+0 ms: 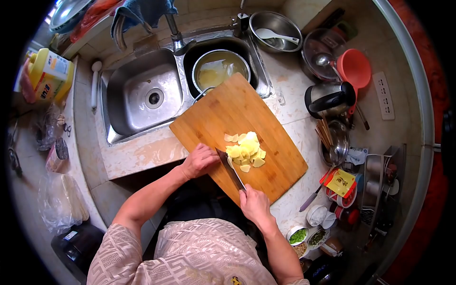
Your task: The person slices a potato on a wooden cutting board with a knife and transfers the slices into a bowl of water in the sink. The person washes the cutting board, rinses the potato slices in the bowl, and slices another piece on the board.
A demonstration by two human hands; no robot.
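Biggest first: the counter (293, 108) is seen curving round the whole working area, w/ a double sink (130, 97) set into it at upper L. Next, the wooden board (228, 105), laid at an angle, approx. mid-view; its upper corner is lapped over the R basin's edge. In that basin a steel tub (223, 51) is held, w/ yellowish liquid in it, partly hidden by the board.

Behind, top R, a metal bowl (290, 29) is set on the counter, and below it to the R a kettle (335, 88) is stood upright.

On to the hands, both bare. The R hand (255, 205) is closed round the handle of the knife (232, 172), at the board's near side. The L hand (199, 160) is held at the board's near L edge, fingers curled, right by the blade's far end; whether the blade is pinched or merely neared can't be told.

The blade is tilted over the board, and a pale slice (231, 162) is seen against it. Just R of the blade, a loose heap of pale-yellow slices (247, 149) is piled on the board, approx. centre, w/ a few lying apart round its edges.

Smaller stuff, R side: a yellow packet (341, 182) is perched among the jars, and, lower down, chopped greens (299, 235) are held in a small white bowl (289, 232).
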